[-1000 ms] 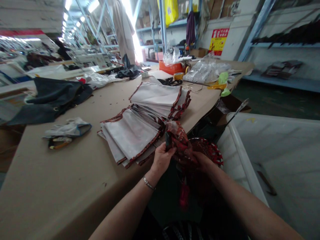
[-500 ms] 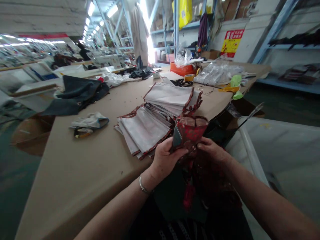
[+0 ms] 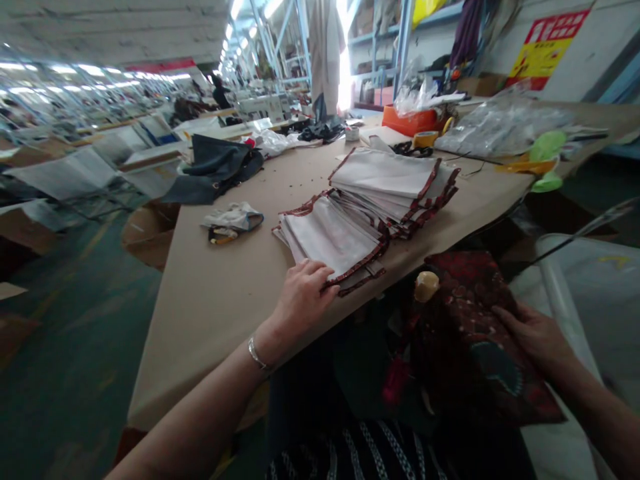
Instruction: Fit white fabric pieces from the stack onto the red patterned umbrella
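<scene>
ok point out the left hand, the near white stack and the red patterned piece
left hand (image 3: 305,297), head view, back of the hand
near white stack (image 3: 327,237), head view, top sheet's middle
red patterned piece (image 3: 467,313), head view, its upper face

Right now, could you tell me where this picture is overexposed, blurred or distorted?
Head view: the light behind the hanging coat is blown out. Head view: the left hand on the white fabric stack is sharp, the far workshop soft. Head view: the red patterned cloth in the right hand lies in shade; the table splays with wide-lens stretch.
</scene>
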Action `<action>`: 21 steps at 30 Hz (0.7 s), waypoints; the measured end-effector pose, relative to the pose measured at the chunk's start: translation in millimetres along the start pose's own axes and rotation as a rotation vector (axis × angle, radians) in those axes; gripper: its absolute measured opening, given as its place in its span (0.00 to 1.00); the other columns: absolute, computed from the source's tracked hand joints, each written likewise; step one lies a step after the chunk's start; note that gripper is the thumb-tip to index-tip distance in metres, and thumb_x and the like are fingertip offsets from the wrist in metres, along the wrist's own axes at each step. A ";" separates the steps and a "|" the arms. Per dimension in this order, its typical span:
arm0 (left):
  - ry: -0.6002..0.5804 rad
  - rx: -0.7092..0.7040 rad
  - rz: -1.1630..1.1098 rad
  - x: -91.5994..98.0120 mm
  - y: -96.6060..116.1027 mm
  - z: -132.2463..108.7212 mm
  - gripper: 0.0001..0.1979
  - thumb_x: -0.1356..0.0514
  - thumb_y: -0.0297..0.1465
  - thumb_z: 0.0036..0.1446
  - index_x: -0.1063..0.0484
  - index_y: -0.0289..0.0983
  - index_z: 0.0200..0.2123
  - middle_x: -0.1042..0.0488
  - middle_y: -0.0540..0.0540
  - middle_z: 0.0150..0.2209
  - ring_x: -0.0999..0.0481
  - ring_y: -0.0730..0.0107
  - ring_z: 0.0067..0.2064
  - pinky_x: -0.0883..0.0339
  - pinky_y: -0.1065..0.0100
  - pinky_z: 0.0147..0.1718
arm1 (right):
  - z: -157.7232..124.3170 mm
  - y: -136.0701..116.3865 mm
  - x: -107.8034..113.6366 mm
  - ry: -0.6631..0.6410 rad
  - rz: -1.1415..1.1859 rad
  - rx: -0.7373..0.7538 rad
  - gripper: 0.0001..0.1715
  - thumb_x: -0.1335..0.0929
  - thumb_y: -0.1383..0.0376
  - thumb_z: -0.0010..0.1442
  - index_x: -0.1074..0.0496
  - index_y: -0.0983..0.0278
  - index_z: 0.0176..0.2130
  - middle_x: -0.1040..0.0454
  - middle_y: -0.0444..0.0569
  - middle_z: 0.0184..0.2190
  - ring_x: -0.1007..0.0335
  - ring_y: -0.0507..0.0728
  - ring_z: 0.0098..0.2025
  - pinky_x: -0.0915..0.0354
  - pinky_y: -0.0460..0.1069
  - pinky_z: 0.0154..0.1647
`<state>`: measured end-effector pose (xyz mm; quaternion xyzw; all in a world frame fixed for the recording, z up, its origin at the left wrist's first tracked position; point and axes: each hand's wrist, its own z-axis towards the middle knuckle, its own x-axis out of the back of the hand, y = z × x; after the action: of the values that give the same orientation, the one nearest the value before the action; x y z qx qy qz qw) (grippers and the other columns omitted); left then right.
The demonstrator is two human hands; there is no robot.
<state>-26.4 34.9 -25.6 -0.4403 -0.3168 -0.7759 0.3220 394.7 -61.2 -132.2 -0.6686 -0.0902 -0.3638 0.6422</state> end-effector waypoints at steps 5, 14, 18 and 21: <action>-0.075 0.006 0.146 -6.9 9.7 4.9 0.08 0.45 0.28 0.59 0.25 0.36 0.36 0.23 0.42 0.39 0.28 0.60 0.43 0.36 0.59 0.46 | -6.6 18.9 -18.4 0.016 -0.209 -0.069 0.29 0.33 0.50 0.52 0.31 0.65 0.48 0.23 0.58 0.41 0.26 0.66 0.38 0.31 0.60 0.40; 0.055 0.121 -0.069 -0.2 9.1 15.7 0.10 0.45 0.24 0.54 0.23 0.36 0.29 0.24 0.45 0.30 0.26 0.68 0.33 0.34 0.67 0.37 | -26.1 -228.1 -66.8 -0.215 -0.097 0.967 0.13 0.38 0.69 0.65 0.29 0.61 0.47 0.26 0.49 0.41 0.33 0.55 0.45 0.35 0.50 0.48; 0.074 0.151 -0.114 5.4 8.4 13.7 0.10 0.45 0.23 0.52 0.24 0.36 0.25 0.24 0.46 0.28 0.27 0.69 0.32 0.35 0.68 0.35 | 15.5 -263.2 -126.7 -0.283 -0.350 0.918 0.16 0.37 0.68 0.63 0.28 0.64 0.49 0.28 0.55 0.46 0.37 0.62 0.50 0.38 0.57 0.52; 0.105 0.171 -0.095 9.0 6.5 6.4 0.10 0.44 0.22 0.50 0.26 0.36 0.23 0.26 0.46 0.27 0.28 0.68 0.32 0.36 0.67 0.36 | 33.0 -273.2 -149.9 -0.395 -0.522 0.944 0.12 0.35 0.68 0.61 0.27 0.64 0.45 0.27 0.54 0.43 0.35 0.63 0.48 0.38 0.55 0.48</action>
<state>-22.0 34.1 -13.6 -0.3546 -0.3852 -0.7824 0.3372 138.5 64.7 -2.9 -0.3203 -0.5231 -0.2988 0.7311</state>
